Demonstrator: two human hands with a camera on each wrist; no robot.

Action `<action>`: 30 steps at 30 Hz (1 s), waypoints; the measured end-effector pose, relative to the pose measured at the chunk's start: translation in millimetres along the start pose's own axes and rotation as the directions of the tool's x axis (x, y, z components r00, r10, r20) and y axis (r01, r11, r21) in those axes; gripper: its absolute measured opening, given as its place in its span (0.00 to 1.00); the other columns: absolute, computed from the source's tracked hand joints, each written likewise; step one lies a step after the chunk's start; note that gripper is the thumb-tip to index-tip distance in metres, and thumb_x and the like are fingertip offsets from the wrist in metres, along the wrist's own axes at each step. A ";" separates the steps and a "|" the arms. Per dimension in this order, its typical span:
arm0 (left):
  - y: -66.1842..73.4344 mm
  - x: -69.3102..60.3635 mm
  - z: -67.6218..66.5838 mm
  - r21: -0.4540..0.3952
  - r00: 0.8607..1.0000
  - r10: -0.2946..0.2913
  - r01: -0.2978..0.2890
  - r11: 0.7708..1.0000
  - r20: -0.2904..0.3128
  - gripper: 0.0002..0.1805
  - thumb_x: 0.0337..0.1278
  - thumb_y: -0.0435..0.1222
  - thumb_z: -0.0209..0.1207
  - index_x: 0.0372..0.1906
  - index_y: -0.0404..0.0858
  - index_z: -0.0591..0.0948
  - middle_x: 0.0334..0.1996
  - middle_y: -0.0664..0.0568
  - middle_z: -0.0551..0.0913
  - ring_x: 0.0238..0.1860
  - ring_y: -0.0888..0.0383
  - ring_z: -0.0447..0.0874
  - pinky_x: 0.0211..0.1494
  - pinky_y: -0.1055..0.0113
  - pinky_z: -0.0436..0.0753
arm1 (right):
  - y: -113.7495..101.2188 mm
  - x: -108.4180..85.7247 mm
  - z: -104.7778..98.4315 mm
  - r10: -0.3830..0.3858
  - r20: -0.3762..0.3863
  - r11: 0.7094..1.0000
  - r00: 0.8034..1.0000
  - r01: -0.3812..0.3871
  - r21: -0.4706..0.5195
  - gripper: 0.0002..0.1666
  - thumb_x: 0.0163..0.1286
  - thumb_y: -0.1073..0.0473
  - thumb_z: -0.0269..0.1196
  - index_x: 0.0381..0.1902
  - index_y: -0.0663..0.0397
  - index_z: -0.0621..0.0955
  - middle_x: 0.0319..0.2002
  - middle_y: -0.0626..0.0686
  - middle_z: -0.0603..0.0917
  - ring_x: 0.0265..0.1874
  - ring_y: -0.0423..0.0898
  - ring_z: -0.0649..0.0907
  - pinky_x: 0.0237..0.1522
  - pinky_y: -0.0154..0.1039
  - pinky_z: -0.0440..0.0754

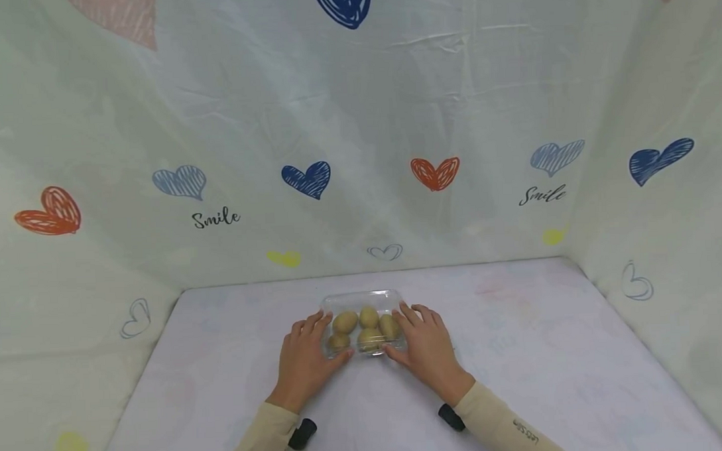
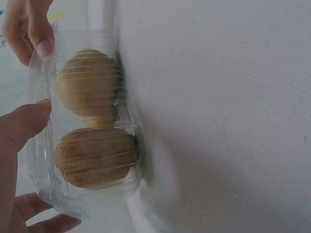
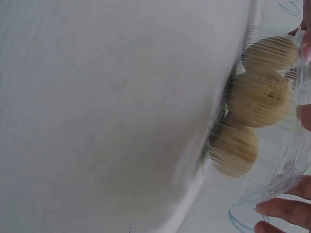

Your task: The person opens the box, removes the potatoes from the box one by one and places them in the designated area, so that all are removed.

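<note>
Left grip [image 1: 305,363] is clamped on the left side of a clear plastic container [image 1: 363,297], thumb at its near edge; right grip [image 1: 428,350] is clamped on the opposite side, thumb likewise in front; the container sits on the white surface [image 1: 521,352], just below the centre of the head view; five rounded, yellow-brown potatoes [image 1: 344,322] lie inside it; in the left wrist view, two show large through the clear plastic, left of centre; in the right wrist view, three line up at upper right; a backdrop [image 1: 357,119] printed with hearts [image 1: 306,180] fills the head view's upper part.
</note>
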State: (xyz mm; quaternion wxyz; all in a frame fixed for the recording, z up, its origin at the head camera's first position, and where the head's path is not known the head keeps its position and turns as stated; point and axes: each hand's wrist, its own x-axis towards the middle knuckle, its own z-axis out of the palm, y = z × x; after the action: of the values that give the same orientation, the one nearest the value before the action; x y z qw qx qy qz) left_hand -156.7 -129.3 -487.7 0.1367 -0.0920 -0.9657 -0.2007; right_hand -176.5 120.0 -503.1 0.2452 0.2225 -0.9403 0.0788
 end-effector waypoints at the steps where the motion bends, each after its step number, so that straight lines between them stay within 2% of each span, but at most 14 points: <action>1: -0.1 -0.2 0.1 0.001 1.000 0.001 -0.001 1.000 -0.002 0.43 0.50 0.55 0.77 0.67 0.35 0.81 0.67 0.39 0.80 0.63 0.38 0.78 0.61 0.40 0.80 | 0.4 0.2 0.1 -0.011 -0.004 1.000 1.000 0.011 -0.007 0.40 0.58 0.33 0.77 0.57 0.55 0.87 0.59 0.59 0.87 0.57 0.57 0.83 0.60 0.53 0.82; 8: -0.8 -1.2 1.3 -0.005 0.999 0.023 -0.024 1.000 -0.034 0.41 0.49 0.54 0.78 0.65 0.35 0.83 0.64 0.38 0.82 0.59 0.39 0.79 0.57 0.41 0.81 | 5.1 2.5 3.3 -0.092 -0.060 0.995 0.994 0.089 -0.045 0.38 0.55 0.33 0.78 0.52 0.56 0.88 0.54 0.59 0.89 0.54 0.56 0.84 0.56 0.52 0.83; 14: -0.6 -1.3 1.3 -0.025 0.999 0.019 -0.020 0.999 -0.026 0.41 0.50 0.55 0.78 0.65 0.35 0.82 0.65 0.38 0.82 0.59 0.39 0.80 0.56 0.41 0.81 | 11.3 8.5 5.8 -0.194 -0.123 0.978 0.973 0.182 -0.100 0.35 0.52 0.34 0.79 0.46 0.55 0.87 0.48 0.58 0.90 0.51 0.55 0.85 0.52 0.49 0.84; 18: -0.3 -1.4 1.0 -0.038 1.000 0.014 -0.015 0.999 -0.022 0.42 0.50 0.55 0.77 0.66 0.35 0.82 0.65 0.38 0.81 0.59 0.39 0.80 0.56 0.41 0.81 | 14.0 12.5 2.6 -0.243 -0.113 0.963 0.963 0.225 -0.148 0.35 0.52 0.33 0.79 0.43 0.55 0.87 0.45 0.56 0.90 0.50 0.54 0.85 0.51 0.48 0.85; 24: -0.6 -2.0 2.3 -0.059 1.000 -0.002 0.002 0.998 -0.008 0.41 0.51 0.54 0.77 0.66 0.35 0.82 0.66 0.37 0.81 0.60 0.38 0.79 0.56 0.39 0.81 | 15.4 16.7 -2.6 -0.272 -0.066 0.951 0.960 0.257 -0.172 0.33 0.55 0.31 0.78 0.42 0.54 0.89 0.43 0.54 0.91 0.49 0.52 0.86 0.50 0.45 0.86; 30: 0.3 -3.1 1.7 -0.089 1.000 -0.022 0.023 0.996 0.011 0.41 0.52 0.52 0.77 0.67 0.35 0.81 0.68 0.37 0.79 0.61 0.38 0.78 0.55 0.38 0.82 | 17.3 17.9 -3.0 -0.307 -0.084 0.941 0.948 0.289 -0.176 0.33 0.54 0.32 0.79 0.40 0.53 0.89 0.42 0.54 0.91 0.47 0.52 0.87 0.46 0.44 0.87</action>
State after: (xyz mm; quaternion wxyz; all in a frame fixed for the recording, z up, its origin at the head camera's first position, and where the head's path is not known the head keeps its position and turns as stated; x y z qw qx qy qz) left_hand -154.1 -128.7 -490.1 0.1253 -0.0880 -0.9574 -0.2448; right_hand -197.1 129.3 -492.3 0.3231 0.3373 -0.8839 -0.0236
